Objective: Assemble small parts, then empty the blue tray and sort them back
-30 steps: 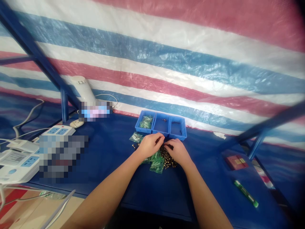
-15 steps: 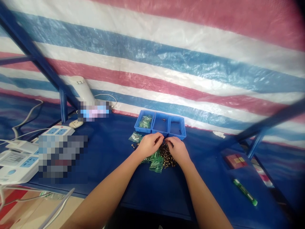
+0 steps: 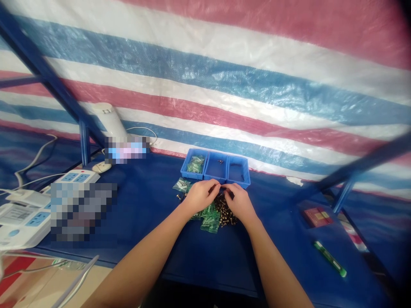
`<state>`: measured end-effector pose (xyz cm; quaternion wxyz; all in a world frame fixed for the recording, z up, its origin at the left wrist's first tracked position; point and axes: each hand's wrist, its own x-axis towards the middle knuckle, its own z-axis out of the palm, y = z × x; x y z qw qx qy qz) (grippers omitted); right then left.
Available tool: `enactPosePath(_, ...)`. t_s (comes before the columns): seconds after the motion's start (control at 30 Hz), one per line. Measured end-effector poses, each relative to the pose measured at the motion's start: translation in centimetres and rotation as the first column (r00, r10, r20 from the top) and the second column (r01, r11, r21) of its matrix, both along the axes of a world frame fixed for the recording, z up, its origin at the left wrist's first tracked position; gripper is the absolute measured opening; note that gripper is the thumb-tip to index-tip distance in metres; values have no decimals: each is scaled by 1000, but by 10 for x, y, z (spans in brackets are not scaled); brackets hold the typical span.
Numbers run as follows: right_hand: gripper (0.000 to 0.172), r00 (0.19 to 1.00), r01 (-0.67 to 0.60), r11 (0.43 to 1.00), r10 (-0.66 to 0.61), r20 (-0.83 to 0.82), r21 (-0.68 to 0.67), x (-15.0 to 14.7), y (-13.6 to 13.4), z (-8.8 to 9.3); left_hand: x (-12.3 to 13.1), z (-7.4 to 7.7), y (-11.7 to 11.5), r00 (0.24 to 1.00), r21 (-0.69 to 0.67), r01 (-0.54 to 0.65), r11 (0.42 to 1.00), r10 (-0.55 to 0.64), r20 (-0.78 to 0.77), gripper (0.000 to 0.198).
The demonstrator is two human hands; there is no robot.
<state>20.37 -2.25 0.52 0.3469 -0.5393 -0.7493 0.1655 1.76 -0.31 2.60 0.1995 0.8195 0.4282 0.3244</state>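
Both hands meet over the table just in front of three joined blue bins. The fingers of my left hand (image 3: 201, 196) are pinched together, and my right hand (image 3: 239, 202) is also pinched, its fingertips close against the left ones. Whatever lies between them is too small to make out. Below the hands is a pile of brass-and-dark screws (image 3: 226, 214), beside small green-tinted plastic packets (image 3: 210, 221). The left bin (image 3: 192, 175) holds similar packets. In the middle bin (image 3: 214, 170) lie one or two small screws; a few dark pieces show in the right bin (image 3: 240, 184).
White power strips (image 3: 38, 218) with cables lie at the left, near a white cylindrical device (image 3: 112, 122). To the right are a red box (image 3: 317, 217) and a green tube-like item (image 3: 330, 259). Blue metal posts (image 3: 85, 143) flank the table before a striped tarp (image 3: 205, 102).
My right fingertips have moved slightly left, closing the gap to the left fingertips. The left hand, bins, packets and screw pile look the same.
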Motion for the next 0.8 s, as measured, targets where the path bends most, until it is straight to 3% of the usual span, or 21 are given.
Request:
enactPosePath(0.17, 19, 916, 53, 997, -73, -395, -61, -11, -4, 6, -1, -2, 2, 1000, -18, 8, 1000, -8, -11, 23)
enactPosePath(0.33, 21, 722, 38, 980, -161, -673, -193, -21, -6, 9, -3, -3, 3, 998, 6, 61, 998, -61, -35, 28)
enactPosePath(0.6, 24, 581, 29, 966, -226, -782, -258, -27, -4, 10, -5, 4, 1, 995, 19, 80, 997, -79, -56, 24)
enactPosePath(0.8, 22, 612, 9, 971, -194, -766, -239, -28, -5, 6, -5, 5, 0, 992, 0, 64, 998, -63, -112, 20)
